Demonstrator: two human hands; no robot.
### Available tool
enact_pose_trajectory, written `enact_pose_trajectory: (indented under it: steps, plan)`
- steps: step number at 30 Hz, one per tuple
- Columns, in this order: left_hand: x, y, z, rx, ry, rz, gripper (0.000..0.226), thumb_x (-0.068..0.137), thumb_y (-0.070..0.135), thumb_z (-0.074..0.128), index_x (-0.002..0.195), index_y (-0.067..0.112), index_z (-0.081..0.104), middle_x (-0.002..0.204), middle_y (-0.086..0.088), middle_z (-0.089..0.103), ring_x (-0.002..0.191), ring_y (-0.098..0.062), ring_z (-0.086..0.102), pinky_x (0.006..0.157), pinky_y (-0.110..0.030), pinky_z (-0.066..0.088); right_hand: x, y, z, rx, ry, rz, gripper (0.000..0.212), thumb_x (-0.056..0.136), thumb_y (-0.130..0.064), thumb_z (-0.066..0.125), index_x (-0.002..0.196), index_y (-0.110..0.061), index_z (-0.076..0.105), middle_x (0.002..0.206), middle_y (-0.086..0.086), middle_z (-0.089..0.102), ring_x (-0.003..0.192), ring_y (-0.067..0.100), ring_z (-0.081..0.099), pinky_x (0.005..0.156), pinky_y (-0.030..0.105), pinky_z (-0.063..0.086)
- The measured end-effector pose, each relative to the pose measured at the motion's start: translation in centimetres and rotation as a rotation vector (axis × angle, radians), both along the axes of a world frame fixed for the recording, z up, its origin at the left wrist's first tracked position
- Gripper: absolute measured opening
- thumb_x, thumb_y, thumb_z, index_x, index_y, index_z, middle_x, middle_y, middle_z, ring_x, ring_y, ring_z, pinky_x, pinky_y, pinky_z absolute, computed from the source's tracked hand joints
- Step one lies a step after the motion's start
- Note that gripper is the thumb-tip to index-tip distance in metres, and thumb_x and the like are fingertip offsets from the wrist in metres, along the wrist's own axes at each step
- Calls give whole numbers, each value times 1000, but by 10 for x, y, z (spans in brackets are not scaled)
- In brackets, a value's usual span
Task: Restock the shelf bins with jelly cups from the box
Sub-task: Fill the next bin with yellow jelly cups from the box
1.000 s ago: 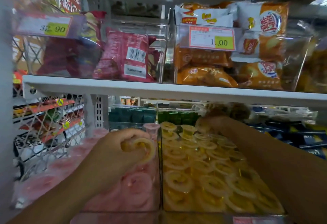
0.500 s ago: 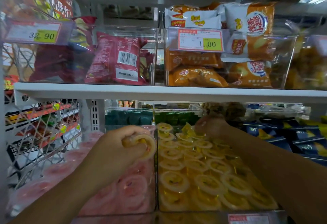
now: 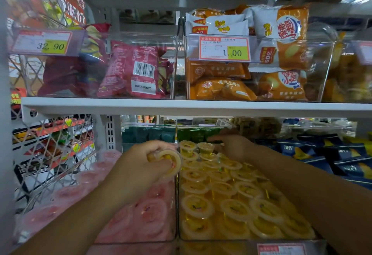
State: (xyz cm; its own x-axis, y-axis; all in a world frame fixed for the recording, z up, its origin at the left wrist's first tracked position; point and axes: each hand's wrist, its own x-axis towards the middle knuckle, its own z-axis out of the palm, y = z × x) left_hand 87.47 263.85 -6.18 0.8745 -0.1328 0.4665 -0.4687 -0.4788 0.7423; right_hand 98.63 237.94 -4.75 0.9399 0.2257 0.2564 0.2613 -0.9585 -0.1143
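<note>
Jelly cups (image 3: 237,208), yellow (right bin (image 3: 221,241)); pink cups (image 3: 153,212), left bin (image 3: 130,242)

Round yellow plastic jelly cups (image 3: 237,190) with white rims fill one clear bin; pale pink jelly cups (image 3: 149,214) its neighbour; above, orange snack packets (image 3: 221,89) and red foil packets (image 3: 128,69).

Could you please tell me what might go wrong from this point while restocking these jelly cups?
1. The left hand grips a yellow jelly cup over the edge of the pink bin; a slip could drop it among the pink cups.
2. The yellow bin looks nearly full, so the back cups by the right hand might tip over.
</note>
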Motion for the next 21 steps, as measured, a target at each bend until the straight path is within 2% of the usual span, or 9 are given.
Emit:
enact_pose_trajectory:
  steps: [2, 3, 5, 7, 11, 13, 16, 17, 21]
  plan:
    - [5, -7, 1, -17, 0, -17, 23, 84, 17, 66, 90, 38, 70, 71, 20, 68, 52, 5, 58, 48, -12, 40, -22, 3, 13, 253, 28, 68, 32, 100, -35, 48, 130, -29, 57, 129, -9, 49, 96, 5, 61, 83, 9, 44]
    - [8, -13, 1, -26, 2, -33, 23, 84, 16, 67, 91, 38, 70, 72, 17, 69, 53, 4, 59, 48, -13, 41, -33, 5, 17, 448, 111, 127, 30, 98, -34, 51, 125, -27, 61, 125, -10, 55, 90, 4, 63, 82, 11, 48]
    - [15, -28, 1, -39, 2, -58, 24, 82, 17, 68, 94, 38, 68, 76, 12, 70, 55, 2, 61, 48, -15, 44, -58, 8, 24, 840, 405, 291, 29, 92, -26, 59, 117, -15, 66, 115, 5, 68, 91, 13, 68, 84, 25, 56]
    - [22, -43, 0, -30, -5, -71, 24, 80, 24, 70, 98, 38, 64, 81, 11, 68, 59, 3, 61, 49, -14, 43, -75, 9, 22, 978, 561, 405, 33, 84, -17, 62, 114, -4, 66, 102, 16, 71, 87, 20, 70, 78, 26, 58]
    - [32, -63, -1, 38, 3, -91, 26, 81, 41, 71, 100, 39, 55, 95, 12, 65, 70, -4, 63, 53, -21, 48, -86, 7, 15, 1004, 362, 276, 20, 84, -2, 66, 103, 6, 66, 80, 15, 72, 66, 16, 70, 60, 22, 58]
    - [35, -67, -2, 74, -5, -76, 27, 82, 49, 68, 101, 38, 53, 100, 14, 62, 75, -5, 62, 54, -21, 44, -79, -5, 20, 941, 219, 128, 9, 87, -5, 66, 95, -2, 69, 73, 9, 71, 58, 11, 67, 52, 21, 54]
    - [39, -66, -8, 118, -84, -45, 15, 88, 47, 60, 89, 34, 53, 103, 11, 53, 88, -4, 55, 61, -21, 39, -47, -44, 33, 828, 43, -209, 8, 89, -11, 66, 94, -6, 68, 85, 14, 70, 69, 19, 63, 63, 27, 52]
    - [39, -64, -11, 143, -109, -41, 15, 90, 45, 58, 84, 32, 51, 101, 9, 48, 87, -3, 51, 62, -19, 36, -35, -58, 35, 770, 39, -303, 8, 89, -10, 65, 93, -4, 68, 88, 17, 68, 72, 22, 61, 64, 28, 50]
    - [41, -63, -26, 207, -158, -60, 23, 93, 40, 55, 78, 32, 41, 97, 15, 35, 83, 1, 40, 60, -12, 30, -3, -84, 23, 456, 64, -487, 7, 83, -7, 64, 85, 0, 67, 78, 16, 67, 64, 24, 59, 48, 25, 46]
